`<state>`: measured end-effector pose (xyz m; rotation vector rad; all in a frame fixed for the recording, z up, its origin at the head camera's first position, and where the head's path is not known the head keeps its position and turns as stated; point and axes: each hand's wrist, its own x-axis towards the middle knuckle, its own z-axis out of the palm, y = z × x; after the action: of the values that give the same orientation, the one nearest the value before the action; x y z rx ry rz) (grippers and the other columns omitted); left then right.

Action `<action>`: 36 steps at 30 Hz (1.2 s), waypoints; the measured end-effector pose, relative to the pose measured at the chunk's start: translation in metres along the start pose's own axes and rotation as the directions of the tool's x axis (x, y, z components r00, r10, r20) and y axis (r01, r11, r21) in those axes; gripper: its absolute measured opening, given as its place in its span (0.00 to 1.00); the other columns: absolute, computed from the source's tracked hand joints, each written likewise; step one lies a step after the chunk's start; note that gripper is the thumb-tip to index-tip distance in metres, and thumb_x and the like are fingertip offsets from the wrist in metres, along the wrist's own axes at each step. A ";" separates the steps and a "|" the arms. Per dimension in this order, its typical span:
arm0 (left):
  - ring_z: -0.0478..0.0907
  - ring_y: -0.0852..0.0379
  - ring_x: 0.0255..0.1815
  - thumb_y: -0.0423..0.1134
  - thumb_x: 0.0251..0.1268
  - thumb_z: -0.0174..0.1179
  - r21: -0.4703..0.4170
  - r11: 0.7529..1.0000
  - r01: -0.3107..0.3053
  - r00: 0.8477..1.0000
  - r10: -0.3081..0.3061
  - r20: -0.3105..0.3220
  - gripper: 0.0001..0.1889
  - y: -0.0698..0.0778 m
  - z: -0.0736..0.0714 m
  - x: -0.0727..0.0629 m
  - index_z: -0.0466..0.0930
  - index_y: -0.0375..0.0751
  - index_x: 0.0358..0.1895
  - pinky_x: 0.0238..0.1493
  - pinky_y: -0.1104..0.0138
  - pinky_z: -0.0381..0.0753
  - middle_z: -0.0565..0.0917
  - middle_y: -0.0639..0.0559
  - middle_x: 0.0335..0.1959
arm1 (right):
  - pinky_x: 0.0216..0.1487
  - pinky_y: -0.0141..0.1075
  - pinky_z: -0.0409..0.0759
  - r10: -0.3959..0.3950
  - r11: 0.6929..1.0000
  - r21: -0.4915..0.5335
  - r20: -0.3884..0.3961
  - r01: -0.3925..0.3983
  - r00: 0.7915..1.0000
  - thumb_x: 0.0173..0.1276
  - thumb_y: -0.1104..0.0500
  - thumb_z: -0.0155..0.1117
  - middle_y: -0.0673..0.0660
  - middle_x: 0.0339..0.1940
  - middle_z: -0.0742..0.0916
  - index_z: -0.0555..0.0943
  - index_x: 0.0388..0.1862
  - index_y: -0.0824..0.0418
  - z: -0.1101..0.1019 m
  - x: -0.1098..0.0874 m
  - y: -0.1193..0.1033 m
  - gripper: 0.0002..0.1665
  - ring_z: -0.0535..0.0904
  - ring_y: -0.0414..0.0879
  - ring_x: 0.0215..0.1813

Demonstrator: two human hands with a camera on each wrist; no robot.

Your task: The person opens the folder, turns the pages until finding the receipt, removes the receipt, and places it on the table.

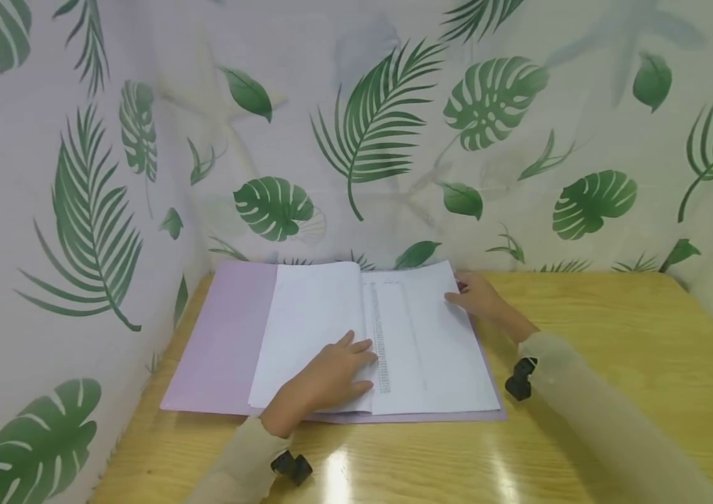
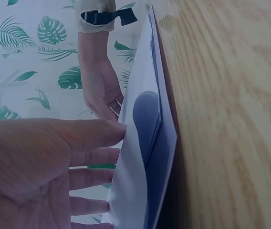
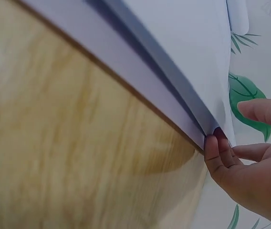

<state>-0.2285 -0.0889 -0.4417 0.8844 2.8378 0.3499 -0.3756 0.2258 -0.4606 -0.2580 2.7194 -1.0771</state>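
Observation:
An open purple folder lies on the wooden table, holding a bundle of white sheets. Its right-hand page carries faint columns of print; the left page looks blank. My left hand lies across the inner part of the pages near the fold, fingers spread and straight. In the left wrist view, its fingertips touch the paper, which bulges in a loop at the lower edge. At the upper right corner of the printed page is my right hand. Its fingertips touch the sheets' corner, while the thumb stands apart.
The folder's far edge lies close to a leaf-patterned cloth backdrop, which also rises along the left side. Wooden tabletop extends to the right and in front. Both wrists wear dark camera mounts over light sleeves.

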 end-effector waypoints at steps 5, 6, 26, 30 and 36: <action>0.59 0.34 0.80 0.46 0.72 0.63 -0.008 1.000 -0.011 1.000 0.010 -0.012 0.24 0.001 -0.002 0.000 0.78 0.43 0.67 0.76 0.44 0.66 0.71 0.45 0.76 | 0.71 0.59 0.73 -0.003 0.999 -0.036 -0.007 0.003 1.000 0.79 0.57 0.57 0.77 0.72 0.71 0.53 0.79 0.76 0.002 -0.003 0.000 0.41 0.71 0.68 0.69; 0.59 0.35 0.80 0.46 0.72 0.63 -0.012 1.000 -0.012 1.000 0.012 -0.011 0.24 0.001 -0.001 0.000 0.78 0.43 0.67 0.76 0.44 0.67 0.71 0.45 0.76 | 0.71 0.59 0.73 0.003 0.999 -0.043 -0.005 -0.003 1.000 0.78 0.57 0.57 0.77 0.72 0.71 0.53 0.79 0.76 0.002 -0.004 0.001 0.41 0.71 0.68 0.69; 0.60 0.34 0.80 0.48 0.72 0.63 0.006 1.000 -0.014 1.000 0.014 -0.003 0.24 0.000 0.006 -0.002 0.79 0.44 0.67 0.75 0.44 0.68 0.71 0.45 0.76 | 0.65 0.61 0.78 -0.155 0.988 -0.020 -0.090 0.154 0.984 0.75 0.66 0.59 0.76 0.72 0.73 0.70 0.71 0.74 0.004 -0.013 -0.001 0.28 0.75 0.71 0.66; 0.60 0.35 0.80 0.48 0.72 0.63 0.019 1.000 -0.013 1.000 0.013 -0.012 0.24 -0.004 0.001 -0.001 0.78 0.44 0.67 0.75 0.44 0.68 0.71 0.46 0.76 | 0.63 0.55 0.81 -0.166 0.983 0.057 -0.124 0.174 0.978 0.75 0.67 0.58 0.75 0.66 0.77 0.67 0.74 0.71 0.003 -0.012 -0.001 0.30 0.77 0.69 0.64; 0.55 0.37 0.82 0.54 0.66 0.68 -0.052 0.999 0.013 0.999 -0.012 0.031 0.31 -0.005 0.000 -0.002 0.77 0.44 0.68 0.77 0.43 0.64 0.67 0.47 0.79 | 0.45 0.33 0.86 -0.164 0.974 0.140 -0.096 0.177 0.982 0.75 0.66 0.59 0.76 0.55 0.85 0.63 0.75 0.75 -0.009 -0.018 -0.001 0.34 0.86 0.56 0.49</action>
<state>-0.2291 -0.0941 -0.4432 0.8541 2.7915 0.4037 -0.3600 0.2350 -0.4509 -0.4384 2.7123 -1.3587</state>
